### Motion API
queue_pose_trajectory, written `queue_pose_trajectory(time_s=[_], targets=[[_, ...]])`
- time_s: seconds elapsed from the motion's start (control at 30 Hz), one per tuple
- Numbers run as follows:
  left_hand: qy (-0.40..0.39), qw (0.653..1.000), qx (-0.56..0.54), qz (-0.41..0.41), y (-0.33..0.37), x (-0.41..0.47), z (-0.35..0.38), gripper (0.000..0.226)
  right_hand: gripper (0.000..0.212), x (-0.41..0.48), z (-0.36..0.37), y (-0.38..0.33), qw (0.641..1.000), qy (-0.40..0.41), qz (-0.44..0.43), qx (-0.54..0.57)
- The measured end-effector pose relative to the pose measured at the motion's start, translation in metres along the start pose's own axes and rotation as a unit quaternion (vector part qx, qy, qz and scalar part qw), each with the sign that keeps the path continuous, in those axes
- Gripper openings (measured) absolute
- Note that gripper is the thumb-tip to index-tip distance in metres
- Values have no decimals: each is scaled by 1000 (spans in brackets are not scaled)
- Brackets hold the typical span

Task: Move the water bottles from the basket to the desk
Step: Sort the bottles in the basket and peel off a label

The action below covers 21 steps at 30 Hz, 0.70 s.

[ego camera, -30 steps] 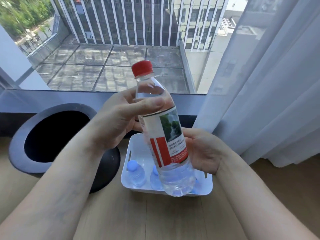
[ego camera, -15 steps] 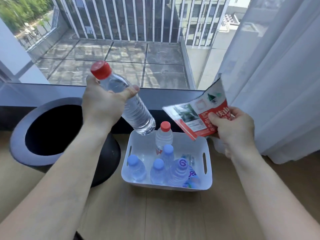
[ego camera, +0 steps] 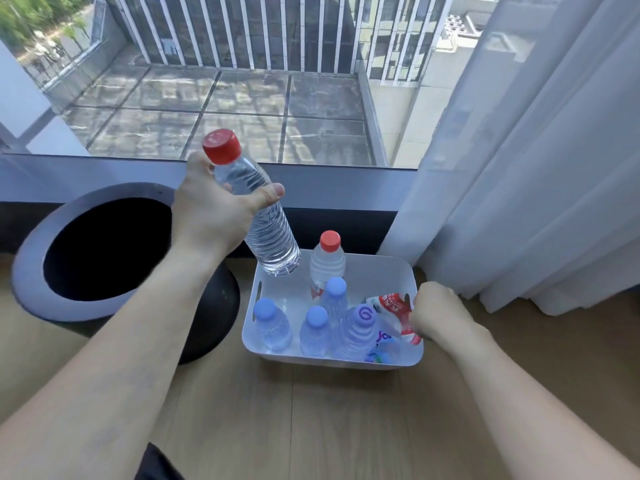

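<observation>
Held bottle [ego camera: 263, 223]: clear, red-capped, no wrapper on it; it hangs above the basket's eleven o'clock corner, tilted, cap to eleven o'clock and base to five, touching nothing below
Left hand [ego camera: 211, 220]: wrapped round the bottle's upper body, thumb across the front just under the shoulder
Right hand [ego camera: 438, 317]: down at the basket's three o'clock wall, fingers curled on a crumpled label [ego camera: 394, 304] that lies inside
Basket [ego camera: 410, 271]: white, on pale wood; we cannot tell if that wood is the bench or the floor
Bottles left inside: five upright, a red-capped bottle [ego camera: 328, 263] at twelve o'clock, three blue-capped bottles [ego camera: 272, 323] and one swirl-capped bottle [ego camera: 358, 327] towards six
Step in hand: we judge it to be carrying the held bottle off to the bench
Doing it well: we would turn it upright first, keep the grip high but firm since thin ribbed plastic gives, lift clear of the red-capped neighbour, and let the label go so the right hand is free
Around: black bin [ego camera: 104, 251] at nine o'clock, curtain [ego camera: 536, 168] at three, window at twelve
</observation>
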State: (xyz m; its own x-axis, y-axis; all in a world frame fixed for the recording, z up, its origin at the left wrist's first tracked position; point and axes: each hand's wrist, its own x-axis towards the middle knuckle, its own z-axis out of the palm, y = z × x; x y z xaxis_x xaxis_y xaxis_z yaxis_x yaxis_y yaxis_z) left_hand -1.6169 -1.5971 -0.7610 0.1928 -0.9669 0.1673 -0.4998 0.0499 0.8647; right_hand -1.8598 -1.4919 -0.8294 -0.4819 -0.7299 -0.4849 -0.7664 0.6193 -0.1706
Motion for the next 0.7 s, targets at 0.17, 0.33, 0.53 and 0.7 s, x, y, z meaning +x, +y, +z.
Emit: queue_pose_trajectory(time_s=[0.17,0.33,0.53,0.7], targets=[[-38,998,36,18,-20,-3,15,62,10,-7,-4,-10,999,-16,-36,-6],[-102,993,65,13,-46,-6,29,60,44,-14,-6,-35,990,27,-113,74],[-167,978,121,-29,-79,-18,53,57,43,-22,-8,-44,973,43,-181,133],[-182,969,151,-64,-96,-20,60,48,41,-26,-10,-44,965,61,-200,155]])
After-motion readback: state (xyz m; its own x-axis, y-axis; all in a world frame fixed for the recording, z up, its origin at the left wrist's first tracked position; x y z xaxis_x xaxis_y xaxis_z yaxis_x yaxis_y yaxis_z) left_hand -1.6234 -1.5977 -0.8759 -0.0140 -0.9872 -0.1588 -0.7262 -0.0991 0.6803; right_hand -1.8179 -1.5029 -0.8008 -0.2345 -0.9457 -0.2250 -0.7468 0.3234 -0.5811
